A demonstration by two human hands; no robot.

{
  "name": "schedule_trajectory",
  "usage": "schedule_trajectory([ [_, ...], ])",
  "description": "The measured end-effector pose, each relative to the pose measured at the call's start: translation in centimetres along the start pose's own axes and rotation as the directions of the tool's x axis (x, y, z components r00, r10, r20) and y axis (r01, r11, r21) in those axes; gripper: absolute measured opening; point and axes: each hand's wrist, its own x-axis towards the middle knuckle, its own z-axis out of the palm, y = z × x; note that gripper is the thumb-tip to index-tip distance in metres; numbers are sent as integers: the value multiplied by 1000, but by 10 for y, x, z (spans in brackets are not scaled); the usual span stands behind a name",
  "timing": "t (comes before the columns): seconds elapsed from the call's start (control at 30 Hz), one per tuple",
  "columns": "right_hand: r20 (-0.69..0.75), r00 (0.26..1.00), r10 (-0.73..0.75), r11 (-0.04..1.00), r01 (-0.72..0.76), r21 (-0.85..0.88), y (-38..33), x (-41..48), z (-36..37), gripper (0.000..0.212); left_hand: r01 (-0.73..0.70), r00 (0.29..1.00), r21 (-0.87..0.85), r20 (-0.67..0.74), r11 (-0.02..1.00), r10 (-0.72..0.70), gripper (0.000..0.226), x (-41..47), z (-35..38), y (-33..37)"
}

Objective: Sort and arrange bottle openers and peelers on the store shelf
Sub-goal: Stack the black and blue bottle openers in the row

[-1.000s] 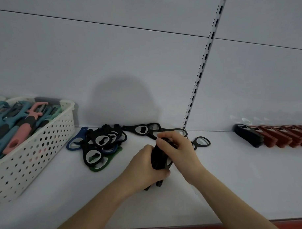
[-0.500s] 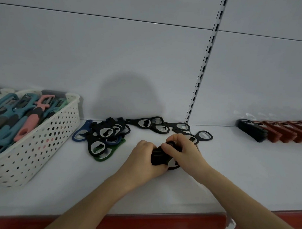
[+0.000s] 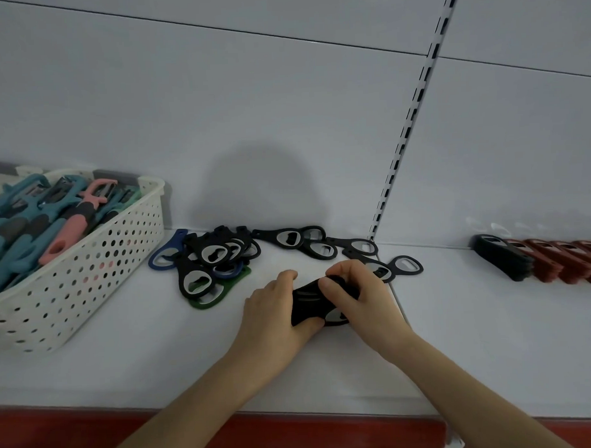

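Both hands close around a stack of black bottle openers (image 3: 308,303) resting low on the white shelf (image 3: 158,362). My left hand (image 3: 275,311) grips its left side, my right hand (image 3: 360,297) covers its top and right side. A loose pile of black, blue and green openers (image 3: 208,263) lies behind to the left. Several more black openers (image 3: 321,244) are scattered along the back wall. A white perforated basket (image 3: 75,281) at the left holds teal and pink peelers (image 3: 36,226).
A neat row of one black and several red openers (image 3: 550,262) stands on edge at the far right. A slotted upright (image 3: 404,129) runs down the back wall. The shelf's red front edge (image 3: 294,431) lies below my forearms.
The stack was held upright a second ago; both hands have lowered it onto the shelf and laid it flatter. The view has shifted down, showing the red shelf edge.
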Motion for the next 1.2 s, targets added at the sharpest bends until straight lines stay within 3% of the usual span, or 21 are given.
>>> schedule_trajectory([
  [0.07, 19, 1000, 2, 1000, -2, -5, 2, 1, 1, 5, -23, 1000, -16, -1, 1000, 23, 70, -1, 1, 0],
  [0.2, 97, 995, 25, 1000, -24, -10, 3, 1, 3, 21, -19, 999, -32, 37, 999, 20, 68, 0, 2, 0],
  [0.3, 123, 990, 66, 998, -63, -28, 2, 1, -3, 27, -55, 997, 61, 55, 997, 51, 52, 0, -3, -3],
  [0.53, 173, 985, 16, 943, 43, -330, 7, -2, -14, 39, -77, 997, 68, 26, 995, 75, 38, 0, -2, -2],
  [0.7, 174, 985, 3, 953, 50, -300, 4, 1, -10, 38, -88, 995, 141, 48, 986, 82, 58, 0, -1, 3],
  [0.87, 302, 948, 97, 967, -18, -256, 1, -1, -16, 51, -24, 980, 344, 191, 939, -45, 63, -1, -3, 2],
  [0.93, 375, 919, 121, 967, -24, -252, 3, -2, -24, 61, -52, 979, 374, 200, 926, -26, 61, -1, -4, 2],
  [1.03, 408, 904, 125, 984, -62, -164, 9, -1, -33, 69, -110, 991, 422, 114, 900, 67, 39, 0, -5, 2],
  [1.1, 391, 916, 95, 990, -44, -137, 11, -2, -33, 62, -118, 991, 417, 113, 901, 78, 31, 0, -8, 3],
  [1.2, 200, 980, 14, 998, 0, -66, 9, 0, -33, 40, -100, 983, 257, 178, 961, 55, 30, 2, -13, 7],
])
